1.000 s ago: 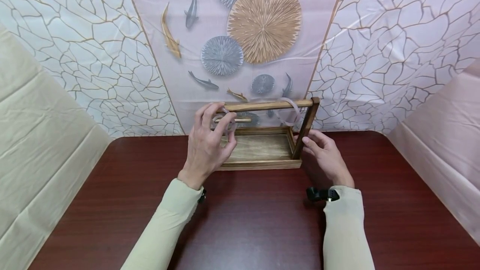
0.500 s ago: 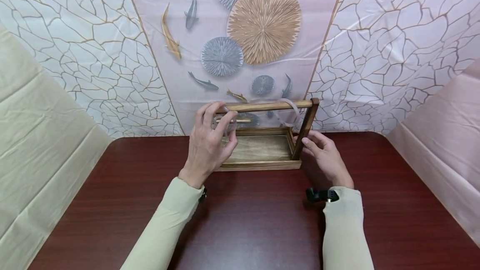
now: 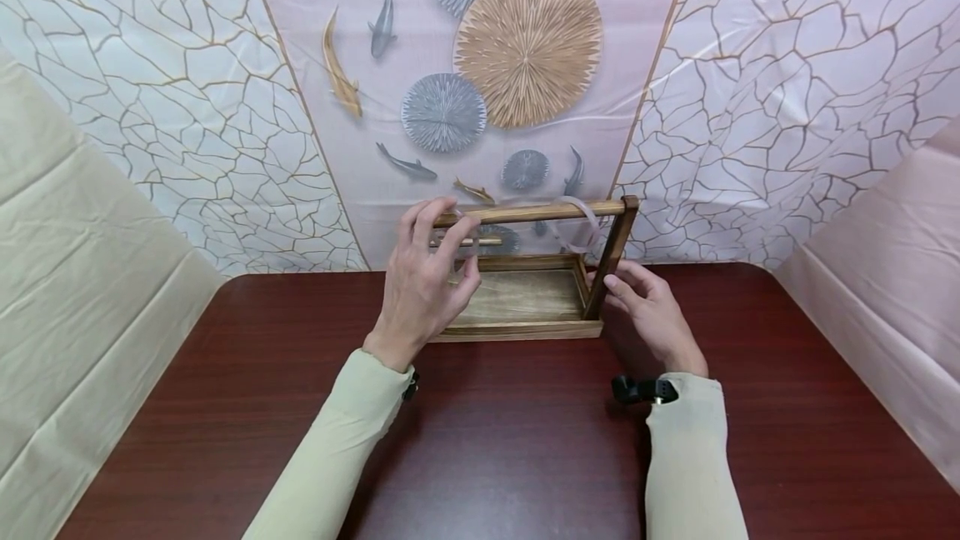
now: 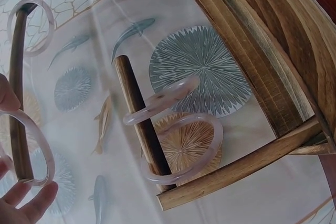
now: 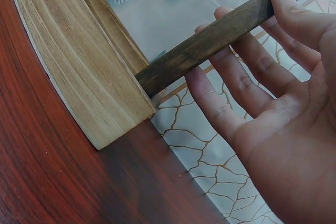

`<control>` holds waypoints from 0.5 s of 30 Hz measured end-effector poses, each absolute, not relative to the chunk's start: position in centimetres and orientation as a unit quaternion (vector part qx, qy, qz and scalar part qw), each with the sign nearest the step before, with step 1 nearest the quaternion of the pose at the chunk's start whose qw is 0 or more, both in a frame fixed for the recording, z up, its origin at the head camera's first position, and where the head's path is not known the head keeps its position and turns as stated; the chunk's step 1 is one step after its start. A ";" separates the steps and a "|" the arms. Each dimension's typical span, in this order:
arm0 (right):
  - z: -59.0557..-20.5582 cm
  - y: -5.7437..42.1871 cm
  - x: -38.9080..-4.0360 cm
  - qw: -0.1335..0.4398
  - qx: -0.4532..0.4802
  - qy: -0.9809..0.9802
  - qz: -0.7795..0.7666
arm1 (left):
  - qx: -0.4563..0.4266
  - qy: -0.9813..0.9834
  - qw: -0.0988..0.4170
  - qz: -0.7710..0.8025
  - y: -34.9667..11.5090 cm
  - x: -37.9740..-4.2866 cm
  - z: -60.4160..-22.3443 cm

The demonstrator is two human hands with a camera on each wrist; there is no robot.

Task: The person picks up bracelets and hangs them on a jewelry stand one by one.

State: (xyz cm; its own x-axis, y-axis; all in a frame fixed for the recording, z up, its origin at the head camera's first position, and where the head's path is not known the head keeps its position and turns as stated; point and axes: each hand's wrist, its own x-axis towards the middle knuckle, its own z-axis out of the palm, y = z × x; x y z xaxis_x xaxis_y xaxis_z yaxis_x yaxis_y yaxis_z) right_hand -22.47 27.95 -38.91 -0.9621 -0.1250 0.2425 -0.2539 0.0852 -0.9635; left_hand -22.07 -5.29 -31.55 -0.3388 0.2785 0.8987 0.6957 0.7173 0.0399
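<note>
A wooden bangle stand has a tray base [image 3: 525,330], a dark upright post [image 3: 615,252] and a long top bar [image 3: 540,212]. My left hand [image 3: 420,290] pinches a pale translucent bangle [image 4: 46,148] between thumb and fingers; the bangle circles the top bar near its free left end. Another bangle [image 4: 48,19] hangs on the same bar, close to the post. On the shorter lower peg [image 4: 132,90] sit two more pale bangles, one [image 4: 173,96] above the other [image 4: 219,142]. My right hand [image 3: 656,315] grips the post, thumb in front and fingers behind.
The stand rests at the back of a dark red-brown table [image 3: 510,432], right before a patterned cloth backdrop [image 3: 442,111]. Cream cloth panels [image 3: 82,290] rise along both sides. A black wrist strap [image 3: 643,390] circles my right wrist.
My left hand has shifted slightly to the right, bringing the pinched bangle a little further along the top bar. The right hand and the stand have stayed in place.
</note>
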 end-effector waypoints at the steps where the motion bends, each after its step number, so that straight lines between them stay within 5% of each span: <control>1: -38.9 28.0 -22.5 0.048 0.130 -0.736 0.663 | -0.309 -0.789 0.485 -0.215 -5.2 -22.1 -31.6; 15: -38.7 27.9 -22.3 0.047 0.120 -0.741 0.659 | -0.311 -0.794 0.482 -0.202 -4.5 -22.1 -31.3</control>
State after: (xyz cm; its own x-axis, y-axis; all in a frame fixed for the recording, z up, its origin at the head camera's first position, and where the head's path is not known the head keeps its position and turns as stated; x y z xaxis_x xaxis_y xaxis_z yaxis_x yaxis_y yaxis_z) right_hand -22.28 27.89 -38.71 -0.9669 -0.1160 0.2274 -0.2395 0.1035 -0.9654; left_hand -22.12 -4.48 -31.35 -0.3417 0.2992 0.8909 0.6892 0.7243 0.0211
